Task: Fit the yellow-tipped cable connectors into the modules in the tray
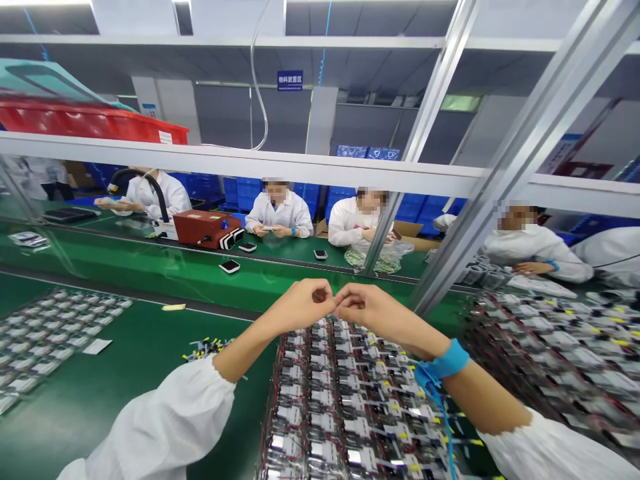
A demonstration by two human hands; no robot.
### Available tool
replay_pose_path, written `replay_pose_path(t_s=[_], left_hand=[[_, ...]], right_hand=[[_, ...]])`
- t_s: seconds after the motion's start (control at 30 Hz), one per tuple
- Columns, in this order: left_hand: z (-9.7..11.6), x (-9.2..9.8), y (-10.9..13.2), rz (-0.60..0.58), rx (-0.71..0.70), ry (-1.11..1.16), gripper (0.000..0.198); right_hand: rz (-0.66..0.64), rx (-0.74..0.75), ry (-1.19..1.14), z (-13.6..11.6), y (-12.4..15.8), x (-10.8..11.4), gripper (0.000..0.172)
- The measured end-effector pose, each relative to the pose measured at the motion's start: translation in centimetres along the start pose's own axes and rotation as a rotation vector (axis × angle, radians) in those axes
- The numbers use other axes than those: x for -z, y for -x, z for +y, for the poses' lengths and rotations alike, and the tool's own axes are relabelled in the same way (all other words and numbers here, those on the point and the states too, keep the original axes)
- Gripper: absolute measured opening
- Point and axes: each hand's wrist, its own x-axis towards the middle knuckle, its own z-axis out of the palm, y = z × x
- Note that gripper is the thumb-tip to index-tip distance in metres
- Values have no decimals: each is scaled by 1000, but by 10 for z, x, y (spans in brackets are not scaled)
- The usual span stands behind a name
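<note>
My left hand (pixel 305 303) and my right hand (pixel 367 307) meet fingertip to fingertip above the far end of a tray of small electronic parts (pixel 323 400). Thumb and fingers are pinched together on both hands. Whatever lies between the fingertips is hidden or too small to make out. The tray holds rows of small metallic parts with red wires and yellow-tipped leads. A blue wrist strap (pixel 450 360) circles my right wrist, its cord hanging over the tray's right side.
Left of the tray lies a pile of small yellow-tipped pieces (pixel 207 348). Another tray of parts (pixel 55 333) is at far left, and stacked trays (pixel 560 353) stand at right. A metal post (pixel 500 153) slants up at right. Co-workers in white coats (pixel 280 213) sit across the line.
</note>
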Motion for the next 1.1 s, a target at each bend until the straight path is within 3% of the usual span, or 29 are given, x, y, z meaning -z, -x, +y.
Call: replay_pose_path(t_s=[0.17, 0.33, 0.5, 0.6, 0.83, 1.1], left_hand=[[-5, -14, -23, -23, -42, 29, 24], [-54, -39, -45, -147, -167, -375, 29], [-92, -70, -55, -303, -254, -536, 36], [-95, -77, -57, -342, -297, -602, 40], [-97, -72, -57, -417, -340, -665, 42], [-94, -75, -50, -339, -336, -587, 35]], right_hand=[[61, -53, -104, 16, 3, 20, 34], [96, -123, -231, 56, 0, 35, 31], [138, -253, -259, 106, -12, 40, 19], [134, -281, -235, 128, -19, 39, 12], [81, -334, -156, 161, -34, 33, 14], [1, -254, -105, 159, -34, 30, 15]])
